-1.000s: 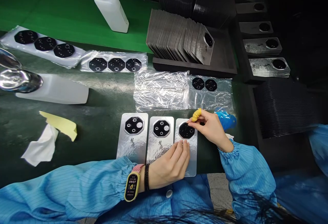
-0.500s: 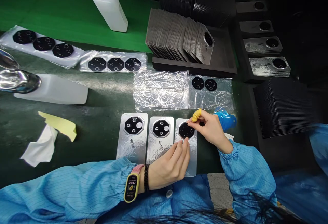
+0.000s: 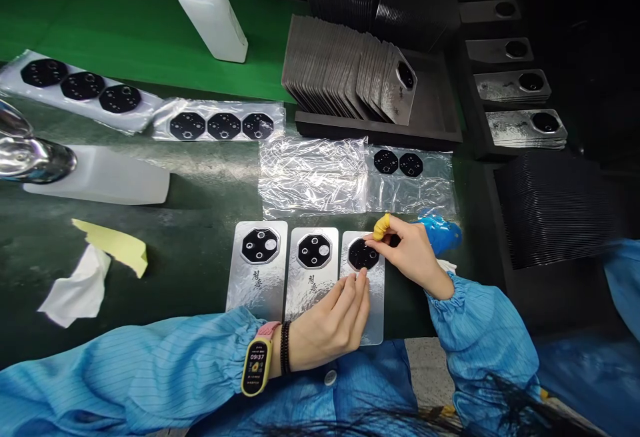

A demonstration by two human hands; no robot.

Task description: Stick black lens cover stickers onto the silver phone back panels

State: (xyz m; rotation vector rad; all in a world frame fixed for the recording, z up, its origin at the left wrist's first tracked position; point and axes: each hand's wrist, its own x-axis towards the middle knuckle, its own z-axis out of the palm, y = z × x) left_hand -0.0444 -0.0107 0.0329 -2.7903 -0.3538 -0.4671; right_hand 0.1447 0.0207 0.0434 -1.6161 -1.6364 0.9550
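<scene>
Three silver phone-back-shaped panels lie side by side before me. The left panel point(image 3: 255, 303) and the middle panel point(image 3: 313, 300) each bear a black octagon with ringed holes and a pale disc. On the right panel point(image 3: 376, 303) sits a black octagonal film point(image 3: 361, 258) with small markings. My right hand point(image 3: 411, 250), a yellow finger cot point(image 3: 381, 227) on one finger, pinches the film's upper right edge. From below, my left hand point(image 3: 335, 320) has its fingers together, with their tips at the film's lower edge. The panel's upper right corner is partly hidden by my right hand.
Clear plastic sheets point(image 3: 313, 177) lie beyond the panels, and strips of black octagons point(image 3: 167, 107) lie farther left. A dark tray point(image 3: 380, 131) holds many upright panels. White pump bottles point(image 3: 215, 23), a white cloth point(image 3: 77, 290) and yellow paper point(image 3: 115, 247) are at left; black racks point(image 3: 550, 210) stand at right.
</scene>
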